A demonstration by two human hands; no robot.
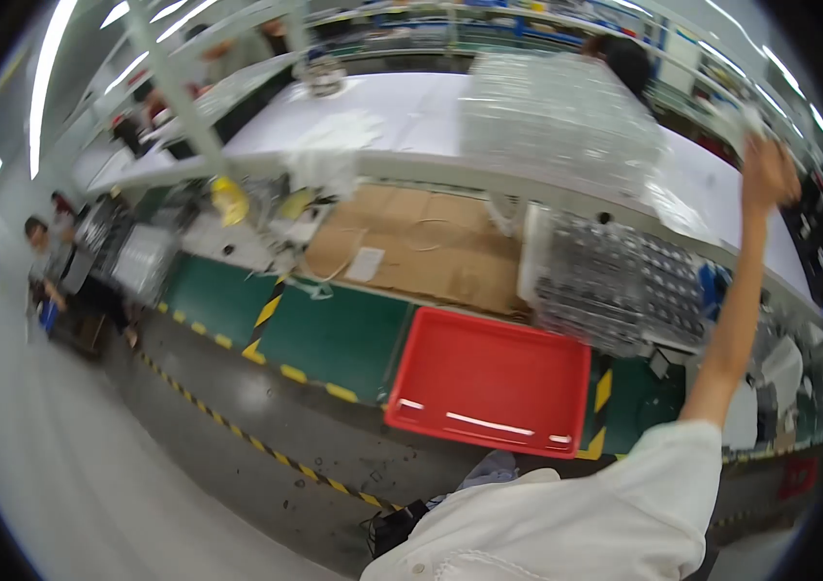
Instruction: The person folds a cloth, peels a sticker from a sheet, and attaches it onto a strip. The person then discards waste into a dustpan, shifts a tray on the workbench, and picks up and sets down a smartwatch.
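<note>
- A factory floor or assembly workshop
- Long green work surface, edged in yellow and black-and-yellow tape
- Striped line marking the grey floor
- Grey trays of small parts, a clear plastic-wrapped stack on the upper shelf
- Tube lights overhead
- Seated person farther along

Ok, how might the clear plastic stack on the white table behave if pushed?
The clear plastic stack may be light for its bulk, as its layers look thin and translucent. Pushed, those layers might slide over one another, given their glossy sheen.
</note>
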